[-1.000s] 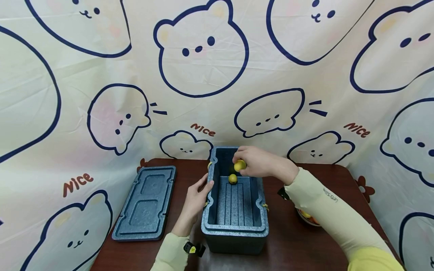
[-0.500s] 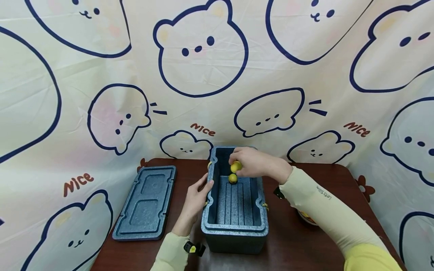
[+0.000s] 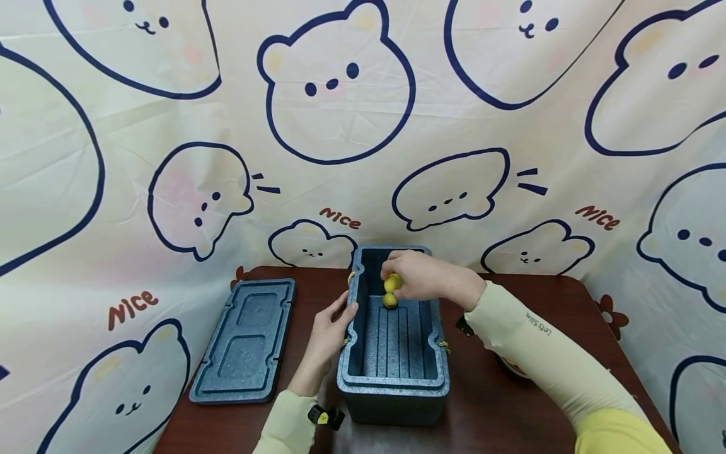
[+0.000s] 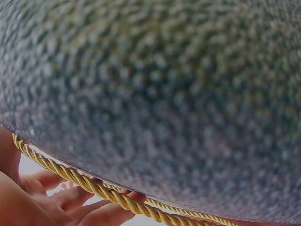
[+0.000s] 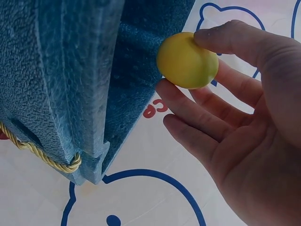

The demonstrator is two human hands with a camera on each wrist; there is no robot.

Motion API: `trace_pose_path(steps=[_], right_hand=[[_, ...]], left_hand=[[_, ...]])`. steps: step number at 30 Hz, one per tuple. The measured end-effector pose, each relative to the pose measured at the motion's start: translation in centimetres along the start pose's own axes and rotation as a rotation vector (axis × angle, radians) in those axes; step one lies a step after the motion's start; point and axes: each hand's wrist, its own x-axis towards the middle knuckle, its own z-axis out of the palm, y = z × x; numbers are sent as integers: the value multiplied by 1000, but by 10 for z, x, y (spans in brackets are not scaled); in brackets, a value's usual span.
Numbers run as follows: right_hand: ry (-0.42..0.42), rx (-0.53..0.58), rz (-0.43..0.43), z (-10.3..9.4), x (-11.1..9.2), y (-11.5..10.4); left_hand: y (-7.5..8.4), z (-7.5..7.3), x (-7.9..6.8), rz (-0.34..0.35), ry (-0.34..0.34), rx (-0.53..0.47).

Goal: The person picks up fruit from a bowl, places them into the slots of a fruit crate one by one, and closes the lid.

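Note:
A deep blue-grey foam box (image 3: 393, 383) with no lid on stands on the table, gold rope at its sides. My right hand (image 3: 416, 274) pinches a smooth, round yellow fruit (image 5: 186, 61) between thumb and fingers over the far part of the box. Directly below that one in the head view, a second yellow fruit (image 3: 389, 301) lies inside the box. My left hand (image 3: 326, 331) rests against the box's left outer side. In the left wrist view its fingers lie behind the twisted gold rope (image 4: 99, 188), touching the wall.
The matching blue-grey lid (image 3: 244, 340) lies flat on the dark brown table (image 3: 476, 403), left of the box. A bowl (image 3: 515, 367) shows only partly beneath my right forearm. A cartoon-printed cloth (image 3: 334, 126) hangs behind the table.
My right hand has moved slightly left with the yellow fruit, bringing it above the one in the box. My left hand and the box stay put.

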Motion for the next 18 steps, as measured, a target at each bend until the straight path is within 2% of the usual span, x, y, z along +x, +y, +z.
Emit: trace_pose_path(steps=[11,18], right_hand=[[-19,8,21,2,-2,3],[13,21,34,1,-8,9]], left_hand=[[-1,0,0,-5,0,-4],[-2,0,1,-6,4,-1]])
